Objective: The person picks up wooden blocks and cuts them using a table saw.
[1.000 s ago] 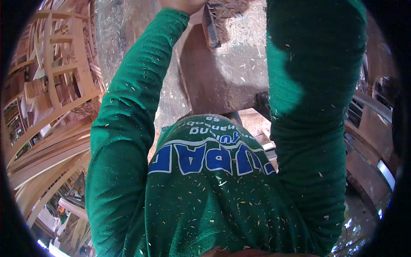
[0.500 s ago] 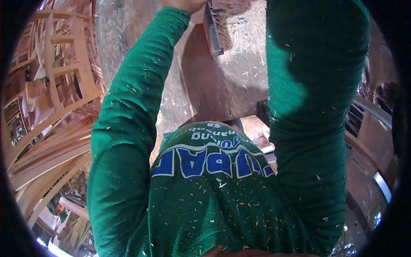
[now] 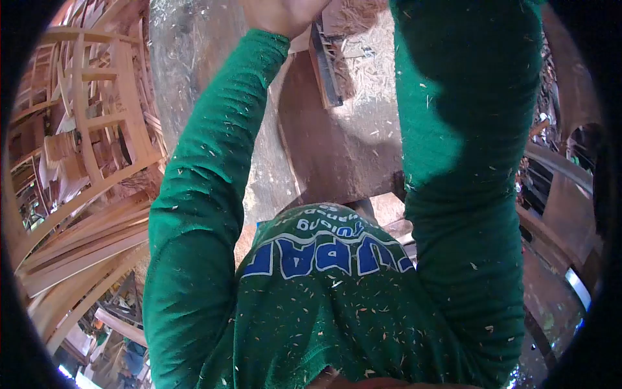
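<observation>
My left hand [image 3: 285, 14] shows only at the top edge, mainly the wrist and the back of the hand. Its fingers are cut off or hidden, so any grip cannot be made out. Just beside and below it, a narrow wooden piece with a dark edge [image 3: 326, 68] lies on the worn wooden work surface [image 3: 337, 146]. Pale shavings [image 3: 370, 74] are heaped to the right of that piece. My right arm [image 3: 463, 162], in a green sleeve, reaches up out of the frame, and the right hand is outside the view.
Curved wooden frames [image 3: 97, 97] and stacked wooden strips [image 3: 91, 249] crowd the left side. More boards [image 3: 557, 159] stand at the right. Wood chips are scattered over my green shirt [image 3: 324, 311].
The view has shifted, so the work surface and the dark-edged piece appear lower. More of my left hand shows at the top. The right sleeve sits slightly further left.
</observation>
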Demonstrator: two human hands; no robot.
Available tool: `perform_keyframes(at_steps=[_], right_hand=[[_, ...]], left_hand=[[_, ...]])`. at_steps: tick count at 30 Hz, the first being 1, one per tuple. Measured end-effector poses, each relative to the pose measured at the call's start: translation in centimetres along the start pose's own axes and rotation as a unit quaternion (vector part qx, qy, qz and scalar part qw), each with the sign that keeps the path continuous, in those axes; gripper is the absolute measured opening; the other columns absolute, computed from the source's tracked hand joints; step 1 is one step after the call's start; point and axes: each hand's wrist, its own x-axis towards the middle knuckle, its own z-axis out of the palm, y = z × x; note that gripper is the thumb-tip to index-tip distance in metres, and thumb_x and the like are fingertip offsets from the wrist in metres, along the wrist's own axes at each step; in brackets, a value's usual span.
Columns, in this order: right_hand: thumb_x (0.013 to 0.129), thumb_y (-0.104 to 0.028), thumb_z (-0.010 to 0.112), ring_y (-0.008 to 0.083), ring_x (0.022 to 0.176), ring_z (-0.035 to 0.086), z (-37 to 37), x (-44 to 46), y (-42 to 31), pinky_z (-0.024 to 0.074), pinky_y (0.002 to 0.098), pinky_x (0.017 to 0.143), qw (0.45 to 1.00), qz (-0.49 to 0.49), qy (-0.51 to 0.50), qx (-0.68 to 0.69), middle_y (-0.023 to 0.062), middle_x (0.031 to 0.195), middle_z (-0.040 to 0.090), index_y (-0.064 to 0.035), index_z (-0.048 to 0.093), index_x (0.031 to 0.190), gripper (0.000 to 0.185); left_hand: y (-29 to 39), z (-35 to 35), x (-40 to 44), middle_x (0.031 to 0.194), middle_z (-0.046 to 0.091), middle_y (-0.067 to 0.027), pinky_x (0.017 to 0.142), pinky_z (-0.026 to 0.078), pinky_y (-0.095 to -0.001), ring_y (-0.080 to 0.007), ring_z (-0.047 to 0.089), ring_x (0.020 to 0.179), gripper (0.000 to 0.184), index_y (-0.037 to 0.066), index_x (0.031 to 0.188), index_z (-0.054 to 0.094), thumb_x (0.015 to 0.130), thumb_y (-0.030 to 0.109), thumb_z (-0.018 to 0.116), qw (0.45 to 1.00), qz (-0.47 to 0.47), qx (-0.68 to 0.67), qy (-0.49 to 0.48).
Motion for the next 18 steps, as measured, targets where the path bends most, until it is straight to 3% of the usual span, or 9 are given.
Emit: perform_keyframes(at_steps=[9, 12, 18], right_hand=[[0.071, -0.022, 0.075, 0.0337, 0.078, 0.073, 2.4, 2.3, 0.6, 0.0584, 0.0414, 0.073, 1.0, -0.018, 0.003, 0.005, 0.0245, 0.082, 0.072, 0.0106, 0.07, 0.086, 0.036], [0.071, -0.022, 0.075, 0.0336, 0.078, 0.073, 3.8, 3.5, 0.7, 0.0584, 0.0413, 0.073, 1.0, -0.026, 0.004, 0.009, 0.0244, 0.082, 0.072, 0.0105, 0.071, 0.086, 0.036], [0.072, -0.022, 0.075, 0.0333, 0.078, 0.073, 6.1, 5.6, 1.5, 0.0584, 0.0412, 0.073, 0.999, -0.037, 0.002, 0.018, 0.0242, 0.082, 0.072, 0.0103, 0.071, 0.087, 0.036]], left_hand=[[-0.8, 0.2, 0.4, 0.112, 0.066, -0.0249, 0.09, 0.053, -0.0503, -0.0464, 0.065, 0.102, 0.06, 0.002, 0.122, 0.063, 0.072, 0.027, 0.084, 0.999, -0.007, 0.031, -0.018], [-0.5, 0.3, 0.5, 0.114, 0.065, -0.0247, 0.091, 0.053, -0.0501, -0.0458, 0.064, 0.105, 0.061, 0.002, 0.123, 0.063, 0.072, 0.027, 0.084, 0.999, -0.049, -0.019, -0.012], [-1.5, 0.9, 0.6, 0.115, 0.066, -0.0238, 0.091, 0.053, -0.0502, -0.0454, 0.065, 0.104, 0.06, 0.003, 0.124, 0.063, 0.072, 0.028, 0.083, 1.0, -0.024, -0.019, 0.004]])
